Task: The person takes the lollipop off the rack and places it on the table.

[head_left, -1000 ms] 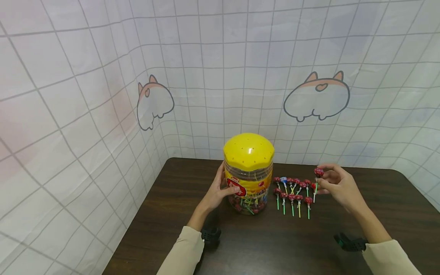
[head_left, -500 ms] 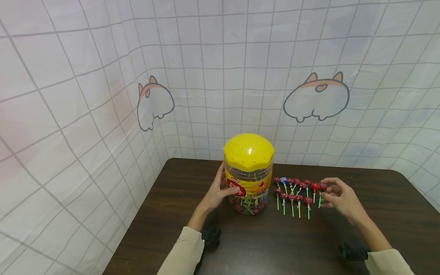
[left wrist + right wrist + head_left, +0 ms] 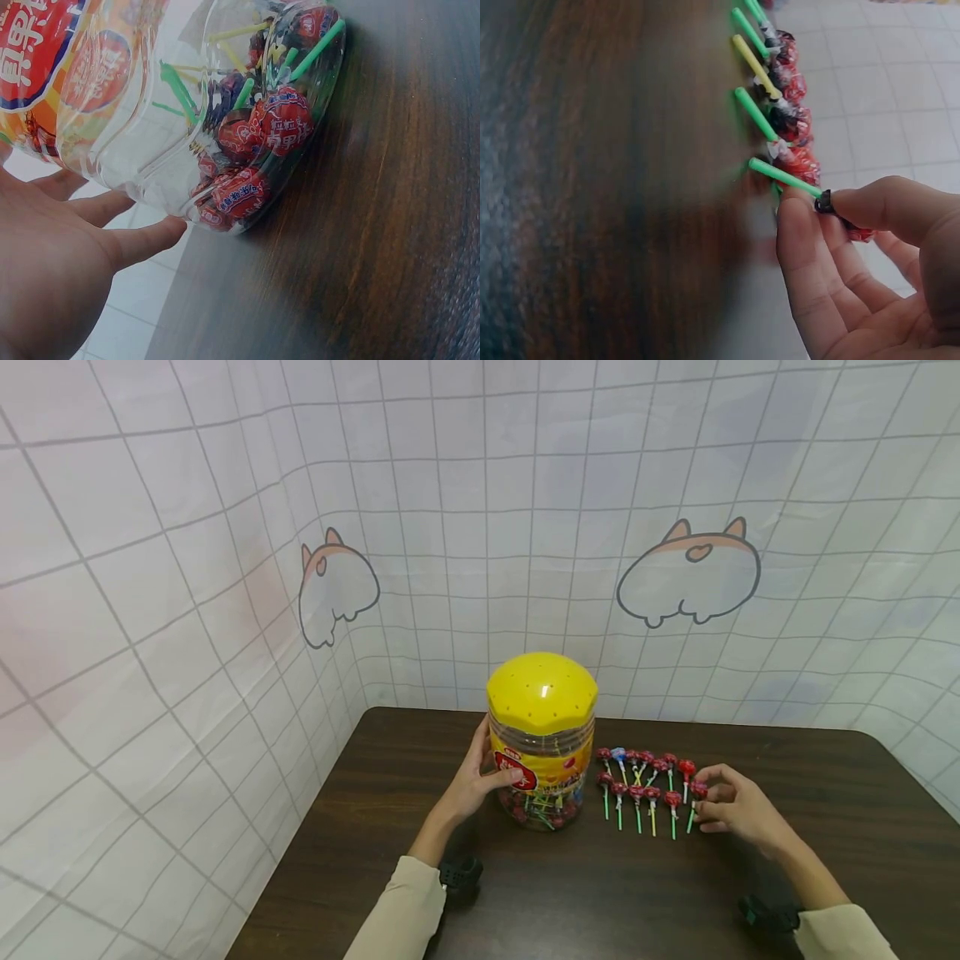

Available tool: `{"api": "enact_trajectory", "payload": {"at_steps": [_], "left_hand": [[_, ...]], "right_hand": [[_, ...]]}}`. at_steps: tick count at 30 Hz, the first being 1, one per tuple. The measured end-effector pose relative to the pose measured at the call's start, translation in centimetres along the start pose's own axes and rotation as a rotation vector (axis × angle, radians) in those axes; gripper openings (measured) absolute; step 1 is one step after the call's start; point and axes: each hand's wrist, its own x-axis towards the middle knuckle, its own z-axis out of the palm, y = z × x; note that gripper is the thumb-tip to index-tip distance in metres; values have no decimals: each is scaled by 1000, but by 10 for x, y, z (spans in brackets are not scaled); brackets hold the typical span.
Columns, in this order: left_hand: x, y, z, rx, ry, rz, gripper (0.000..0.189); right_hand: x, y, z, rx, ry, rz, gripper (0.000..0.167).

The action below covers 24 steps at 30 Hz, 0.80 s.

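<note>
A clear plastic jar [image 3: 555, 743] with a yellow lid stands on the dark table. Wrapped lollipops with green and yellow sticks show through its lower wall in the left wrist view. My left hand [image 3: 467, 787] holds the jar's left side, thumb across the front label, with the other fingers [image 3: 146, 241] along the far side. My right hand [image 3: 738, 810] pinches a red-wrapped lollipop [image 3: 698, 790] with a green stick [image 3: 784, 177] between thumb and fingertips, at the right end of the front row. Its candy head is mostly hidden by the thumb in the right wrist view.
Two rows of lollipops, a back row [image 3: 657, 766] and a front row [image 3: 636, 791], lie right of the jar; one head [image 3: 618, 752] is blue. Behind the brown table [image 3: 600, 893] hangs a white gridded curtain [image 3: 510, 568] along its back and left.
My right hand has lowered the lollipop from above the back row's right end to the front row's right end, nearer to me. The left hand and the jar have stayed in place.
</note>
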Motion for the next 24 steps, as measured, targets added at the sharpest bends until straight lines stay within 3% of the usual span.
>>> {"api": "enact_trajectory", "payload": {"at_steps": [5, 15, 24], "left_hand": [[0, -1, 0, -1, -1, 0, 97], [1, 0, 0, 6, 0, 3, 96], [1, -1, -1, -3, 1, 0, 96]], "right_hand": [[2, 3, -2, -9, -17, 34, 44], [2, 1, -6, -255, 28, 73, 44], [6, 3, -8, -341, 12, 79, 43]]}}
